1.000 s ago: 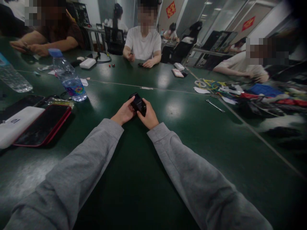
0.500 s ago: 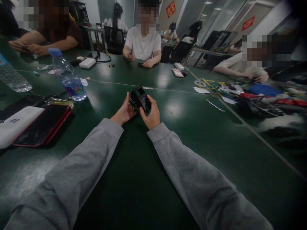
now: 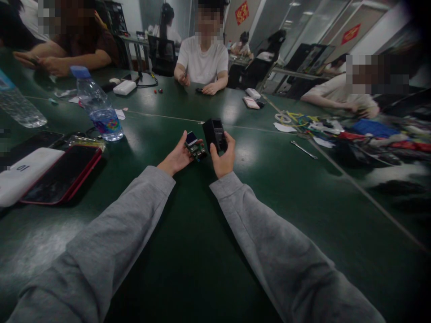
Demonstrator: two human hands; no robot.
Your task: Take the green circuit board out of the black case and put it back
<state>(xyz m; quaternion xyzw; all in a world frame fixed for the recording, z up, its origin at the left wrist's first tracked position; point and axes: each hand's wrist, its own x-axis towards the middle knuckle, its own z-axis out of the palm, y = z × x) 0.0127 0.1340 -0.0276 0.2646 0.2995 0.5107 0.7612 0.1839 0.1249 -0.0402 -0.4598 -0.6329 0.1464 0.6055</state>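
Observation:
My left hand holds a small green circuit board with a little screen on it, fingers curled under it. My right hand grips a black plastic housing, held upright a little above the dark green table. The two parts are apart, a few centimetres from each other. Both arms wear grey sleeves.
A water bottle stands at the left, with a red-cased phone, a white power bank and another bottle near it. A wrench and cluttered cables lie at the right. Other people sit across the table.
The black unit that both hands held together has come apart: the housing rose to the right in my right hand, and the circuit board stays in my left.

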